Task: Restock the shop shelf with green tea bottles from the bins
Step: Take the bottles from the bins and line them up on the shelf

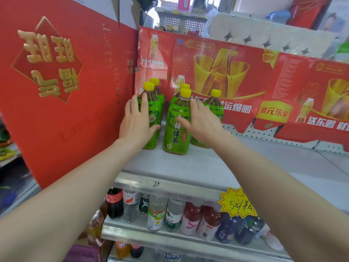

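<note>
The fingers (144, 100) of the left hand (137, 121) are laid nearly straight and spread against the left side and shoulder of the left front bottle (154, 108), with the thumb across its label; nothing is gripped tightly, as far as can be seen. The right hand (203, 123) is likewise held flat. Its fingers point up into the gap between the middle front bottle (174, 129) and the right bottle (217, 106), and its thumb is rested on the middle label.

Each bottle stands upright, long axis vertical, directly ahead of the fingers and toward the back of the shelf (170, 167). The left hand is nearer the left column, the right hand nearer the other 2 columns. In all, 5 yellow caps are counted, grouped at the shelf's left end.

The next move is judged to be a push or squaring-up into rows. To the left the group is bounded by a red carton (56, 91), behind by a red cardboard backing (226, 72); bare shelf is seen to the right. No bins are in view.
</note>
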`<action>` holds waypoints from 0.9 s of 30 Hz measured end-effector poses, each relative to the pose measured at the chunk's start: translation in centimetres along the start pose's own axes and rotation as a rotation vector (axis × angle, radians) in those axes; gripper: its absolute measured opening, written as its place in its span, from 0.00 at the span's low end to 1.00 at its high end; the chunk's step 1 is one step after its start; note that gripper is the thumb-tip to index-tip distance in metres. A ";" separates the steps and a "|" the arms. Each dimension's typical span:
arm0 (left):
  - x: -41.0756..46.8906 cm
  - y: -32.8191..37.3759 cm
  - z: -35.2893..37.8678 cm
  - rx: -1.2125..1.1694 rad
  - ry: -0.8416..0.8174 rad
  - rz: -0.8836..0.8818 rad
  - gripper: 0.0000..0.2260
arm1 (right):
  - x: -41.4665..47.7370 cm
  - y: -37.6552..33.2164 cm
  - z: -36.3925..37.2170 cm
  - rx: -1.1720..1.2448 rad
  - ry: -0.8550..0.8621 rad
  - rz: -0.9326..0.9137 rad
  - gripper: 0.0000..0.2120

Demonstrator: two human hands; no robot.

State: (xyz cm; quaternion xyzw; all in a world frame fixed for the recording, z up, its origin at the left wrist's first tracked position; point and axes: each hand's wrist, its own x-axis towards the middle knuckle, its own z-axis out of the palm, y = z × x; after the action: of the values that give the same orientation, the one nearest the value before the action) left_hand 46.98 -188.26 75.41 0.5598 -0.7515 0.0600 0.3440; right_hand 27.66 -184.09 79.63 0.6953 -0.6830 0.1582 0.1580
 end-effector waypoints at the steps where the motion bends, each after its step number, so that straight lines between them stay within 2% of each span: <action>1: -0.5 -0.1 -0.4 0.011 0.006 0.025 0.43 | -0.5 0.2 -0.1 -0.050 0.015 -0.014 0.39; 5: -3.8 -0.4 -2.1 -0.016 0.018 0.131 0.36 | -3.7 0.2 0.0 -0.167 0.052 -0.067 0.36; 12: -14.6 -3.0 -2.8 -0.155 -0.023 0.268 0.26 | -15.9 -3.6 1.6 -0.114 0.128 -0.080 0.30; 16: -22.5 -5.3 -0.7 -0.224 0.016 0.341 0.21 | -24.5 -5.8 5.5 -0.110 0.195 -0.081 0.25; 18: -26.7 -6.7 1.1 -0.259 -0.030 0.345 0.20 | -28.6 -6.9 8.7 -0.067 0.188 -0.086 0.22; 21: -33.5 -9.5 4.5 -0.297 -0.255 0.219 0.21 | -34.4 -8.2 14.4 0.044 0.027 -0.061 0.22; 27: -48.7 -16.1 10.9 -0.168 -0.934 -0.128 0.28 | -43.8 -10.7 26.1 0.238 -0.450 0.047 0.25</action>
State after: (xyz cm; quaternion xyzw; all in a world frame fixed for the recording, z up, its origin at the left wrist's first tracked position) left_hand 62.94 -160.36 33.96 0.5422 -0.7919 -0.2805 0.0164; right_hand 37.72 -155.85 37.00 0.7108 -0.6934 0.0825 -0.0844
